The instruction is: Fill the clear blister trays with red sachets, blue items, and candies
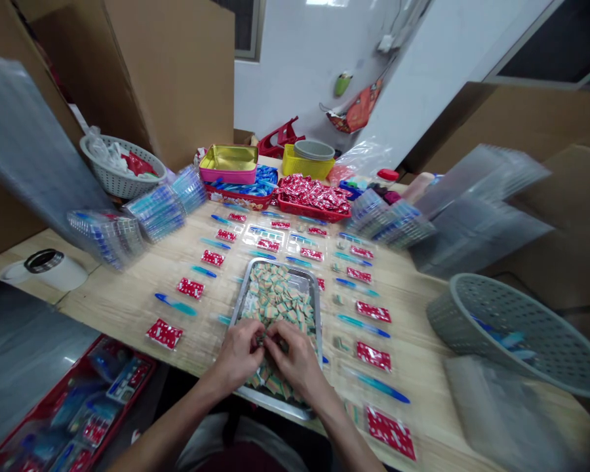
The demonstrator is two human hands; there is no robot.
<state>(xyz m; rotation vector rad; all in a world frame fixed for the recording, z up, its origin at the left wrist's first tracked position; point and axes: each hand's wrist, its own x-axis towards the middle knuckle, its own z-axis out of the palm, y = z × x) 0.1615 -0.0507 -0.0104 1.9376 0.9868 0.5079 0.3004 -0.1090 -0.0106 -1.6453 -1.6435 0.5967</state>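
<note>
A metal tray [317, 295] at the table's near edge holds a heap of small square tan-and-green pieces [280, 298]. Over its near half, my left hand [240, 354] and my right hand [295, 357] meet with their fingertips pinched together. A small greenish piece shows between them, mostly hidden by the fingers. On both sides of the tray lie rows of clear plastic blister trays, each with a blue pen-like item [176, 304] and a red packet with white spots [164, 334]. Small tan-and-green pieces also sit in several of the blister trays on the right.
At the back stand a red basket of red packets [314, 196], a tin of blue items [263, 182] and a yellow basket [307, 164]. Stacked clear trays [155, 210] line the left. A grey basket [450, 308] is at right, a white cup [59, 270] at left, a red crate [150, 370] below.
</note>
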